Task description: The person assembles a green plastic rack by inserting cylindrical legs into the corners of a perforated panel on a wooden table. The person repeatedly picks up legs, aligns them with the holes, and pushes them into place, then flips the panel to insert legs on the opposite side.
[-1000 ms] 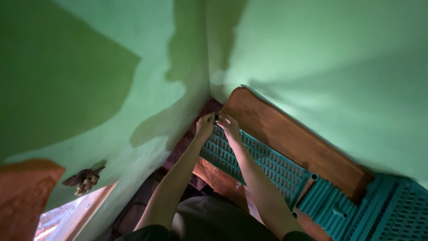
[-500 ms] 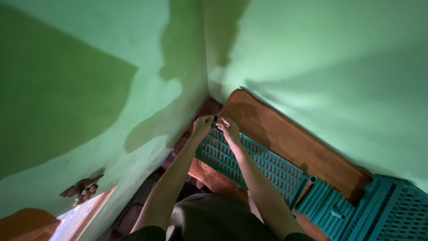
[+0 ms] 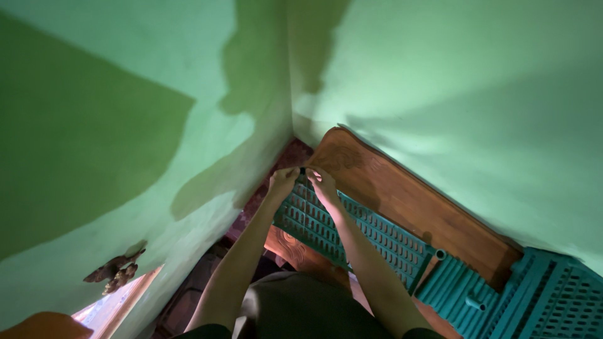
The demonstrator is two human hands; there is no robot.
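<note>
hands (image 3: 304, 182) — on teal slatted panel (image 3: 352, 229) top edge | wall corner (image 3: 291, 119) close

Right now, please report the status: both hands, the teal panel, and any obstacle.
Left hand and right hand pinch the top corner of the teal slotted panel. Panel leans against wooden headboard. Green walls close on both sides.

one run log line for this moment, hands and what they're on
left hand: pinching top corner of teal slatted panel | right hand: on same corner | panel: leaning against wooden board | setting: green wall corner
</note>
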